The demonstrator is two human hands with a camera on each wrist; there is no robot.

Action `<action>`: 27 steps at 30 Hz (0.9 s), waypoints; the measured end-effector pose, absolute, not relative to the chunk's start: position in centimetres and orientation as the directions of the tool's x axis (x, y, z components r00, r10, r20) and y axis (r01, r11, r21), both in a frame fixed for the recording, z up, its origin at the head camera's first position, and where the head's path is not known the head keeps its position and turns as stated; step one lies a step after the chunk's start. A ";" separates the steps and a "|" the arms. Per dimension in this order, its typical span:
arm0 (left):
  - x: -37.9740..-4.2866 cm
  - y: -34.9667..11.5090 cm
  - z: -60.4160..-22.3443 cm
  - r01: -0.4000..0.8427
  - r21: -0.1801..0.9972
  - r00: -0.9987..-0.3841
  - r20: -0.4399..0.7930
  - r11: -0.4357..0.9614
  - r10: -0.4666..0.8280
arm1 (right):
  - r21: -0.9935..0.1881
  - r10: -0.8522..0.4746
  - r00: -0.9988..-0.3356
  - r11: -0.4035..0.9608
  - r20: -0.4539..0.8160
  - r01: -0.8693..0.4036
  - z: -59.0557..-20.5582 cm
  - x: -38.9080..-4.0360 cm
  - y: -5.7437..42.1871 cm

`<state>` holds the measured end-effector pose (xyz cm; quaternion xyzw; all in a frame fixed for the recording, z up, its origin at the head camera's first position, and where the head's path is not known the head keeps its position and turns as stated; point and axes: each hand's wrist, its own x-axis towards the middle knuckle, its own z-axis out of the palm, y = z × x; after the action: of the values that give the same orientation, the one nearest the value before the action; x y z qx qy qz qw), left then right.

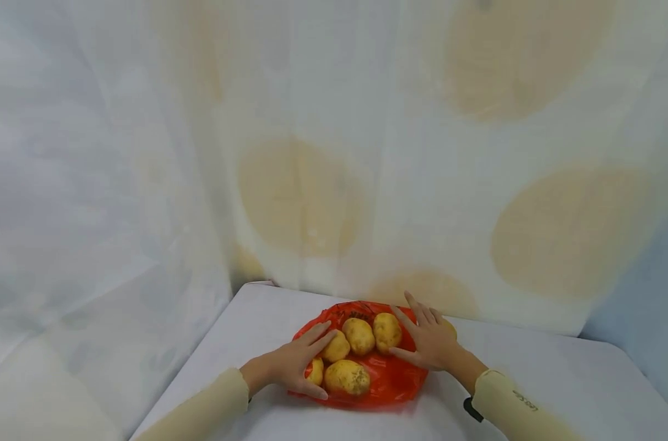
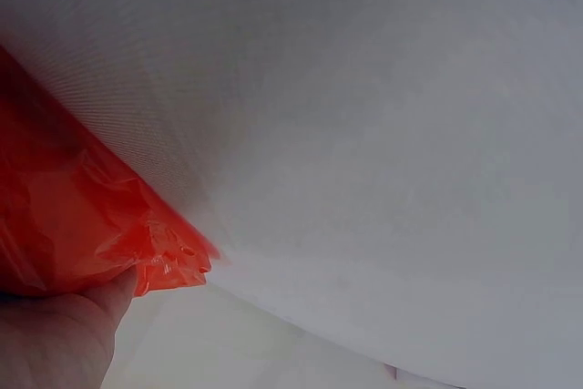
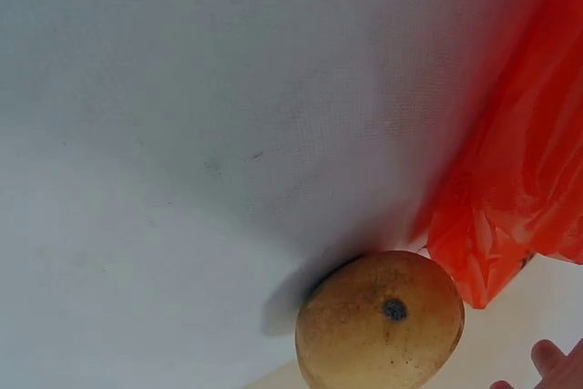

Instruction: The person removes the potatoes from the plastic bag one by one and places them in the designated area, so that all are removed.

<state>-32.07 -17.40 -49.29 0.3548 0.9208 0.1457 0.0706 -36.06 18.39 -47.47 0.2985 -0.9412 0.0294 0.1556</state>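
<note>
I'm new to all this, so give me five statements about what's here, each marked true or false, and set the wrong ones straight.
1. The plastic bag is red. True.
2. Both hands are clenched into fists. False: the left hand and the right hand have their fingers spread.
3. One potato with a dark spot lies outside the bag. True.
4. The table is black. False: the table is white.
5. A black band shows at the right wrist. True.

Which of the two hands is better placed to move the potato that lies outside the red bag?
Probably the right hand: the loose potato lies just beside it, outside the red bag. The left hand is at the bag's opposite side.
</note>
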 end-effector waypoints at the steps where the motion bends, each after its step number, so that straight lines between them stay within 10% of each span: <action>1: -32.0 -17.4 -49.4 0.633 0.321 -0.737 -0.031 0.705 0.676 | 0.034 -0.556 -0.774 0.818 0.303 -0.574 -47.6 -36.0 18.4; 27: -31.6 -17.6 -48.8 0.614 0.319 -0.756 -0.027 0.722 0.654 | 0.033 -0.597 -0.745 0.786 0.299 -0.617 -47.6 -36.1 16.5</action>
<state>-31.57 -17.64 -48.78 0.3427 0.9254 0.1466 0.0689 -36.06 16.53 -47.61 0.3250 -0.9334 0.0341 0.1481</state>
